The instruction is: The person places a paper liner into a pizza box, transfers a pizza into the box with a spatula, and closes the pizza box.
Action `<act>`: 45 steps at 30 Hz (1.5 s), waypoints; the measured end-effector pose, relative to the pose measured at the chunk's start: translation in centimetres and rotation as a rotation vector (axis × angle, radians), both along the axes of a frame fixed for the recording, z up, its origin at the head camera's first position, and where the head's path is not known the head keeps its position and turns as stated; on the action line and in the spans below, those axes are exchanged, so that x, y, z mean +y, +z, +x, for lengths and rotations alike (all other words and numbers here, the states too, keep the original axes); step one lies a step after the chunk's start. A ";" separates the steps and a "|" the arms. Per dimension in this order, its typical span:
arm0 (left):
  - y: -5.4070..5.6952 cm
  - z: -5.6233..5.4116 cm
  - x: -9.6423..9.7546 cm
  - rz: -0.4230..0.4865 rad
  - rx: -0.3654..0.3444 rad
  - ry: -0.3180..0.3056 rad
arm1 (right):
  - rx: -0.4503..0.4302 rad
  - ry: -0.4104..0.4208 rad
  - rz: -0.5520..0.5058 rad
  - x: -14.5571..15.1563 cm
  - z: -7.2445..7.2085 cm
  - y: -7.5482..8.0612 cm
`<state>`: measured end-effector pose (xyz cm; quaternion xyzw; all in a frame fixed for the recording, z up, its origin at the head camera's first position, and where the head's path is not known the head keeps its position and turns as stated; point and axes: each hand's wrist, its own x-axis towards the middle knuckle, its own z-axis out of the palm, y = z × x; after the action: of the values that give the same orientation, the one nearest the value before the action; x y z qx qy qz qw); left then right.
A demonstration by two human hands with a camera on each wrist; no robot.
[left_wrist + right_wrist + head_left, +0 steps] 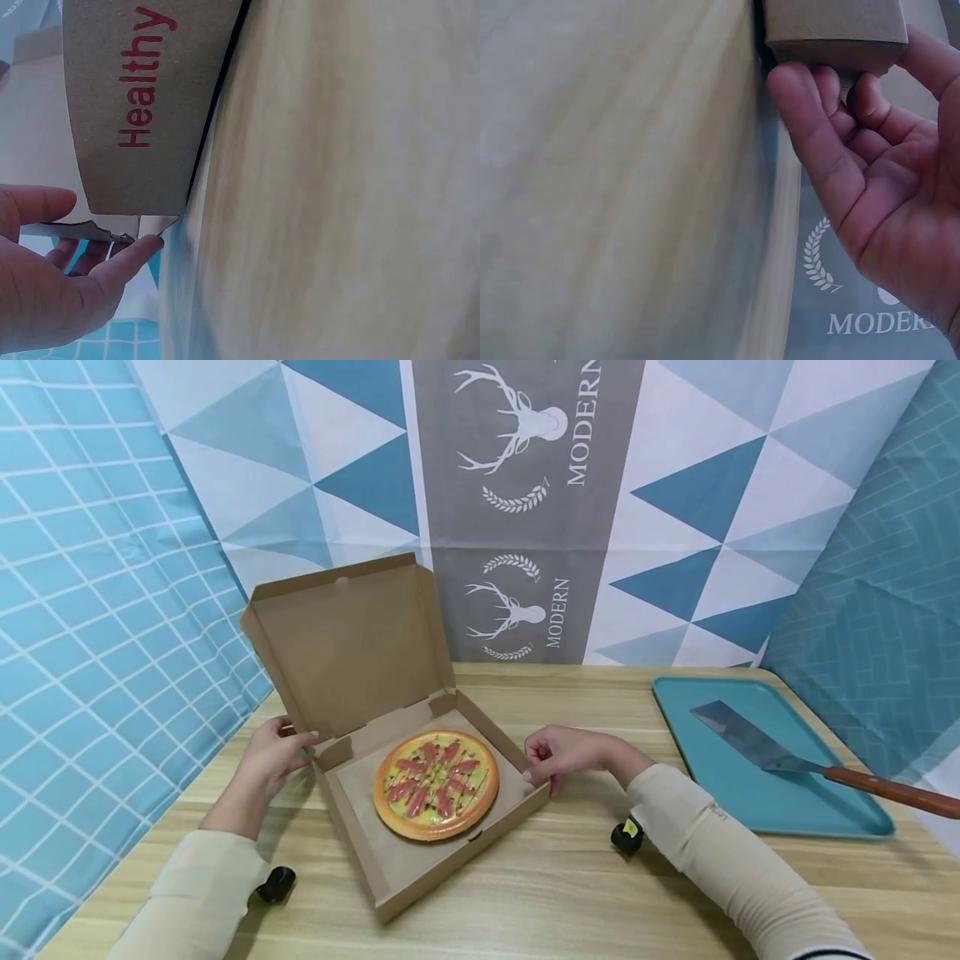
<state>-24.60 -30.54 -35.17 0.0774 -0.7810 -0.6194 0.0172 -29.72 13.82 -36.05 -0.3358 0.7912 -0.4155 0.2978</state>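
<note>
A brown cardboard pizza box (pixel 459 853) lies turned at an angle on the wooden table, its lid (pixel 348 647) raised and leaning back. Inside is a round pizza (pixel 437 785) with reddish toppings on a yellow face. At the box's left rear, my left hand (pixel 262 760) pinches the lid's lower edge near the hinge; the left wrist view puts the thumb on one side of the cardboard and fingers on the other, beside the wall (pixel 142 112) printed "Healthy". My right hand (pixel 572 750) grips the right corner, thumb over the wall, curled fingers outside against the cardboard (pixel 836 22).
A teal tray (pixel 705 802) sits at the table's right. Across it lies a spatula (pixel 750 739) with a wide metal blade and wooden handle, which sticks out past the tray's edge. Patterned cloth (pixel 525 527) hangs behind the table, and tiled-print cloth (pixel 97 610) lines the left.
</note>
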 end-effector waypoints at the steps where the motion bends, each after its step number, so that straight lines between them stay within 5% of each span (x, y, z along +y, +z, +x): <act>1: 0.0 0.0 0.0 -0.008 0.000 -0.001 | 0.017 0.000 0.013 -0.1 -0.1 0.1; 7: -0.1 -0.1 -0.1 -0.041 -0.001 -0.016 | 0.103 -0.102 -0.018 -0.9 -0.9 0.0; 18: 0.0 0.1 -0.1 -0.187 0.019 -0.039 | 0.098 -0.292 -0.085 -2.4 -1.2 -0.2; 27: 0.0 -0.3 0.2 -0.269 0.032 -0.030 | 0.086 -0.284 -0.091 -2.3 -0.8 -0.2; 45: -0.3 -2.2 1.6 -0.253 0.073 -0.002 | 0.137 -0.283 -0.093 -1.4 -0.1 -0.2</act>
<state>-26.78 -28.93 -35.46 0.0511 -0.8520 -0.5182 0.0545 -29.79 12.45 -36.23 -0.2621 0.8288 -0.4658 0.1657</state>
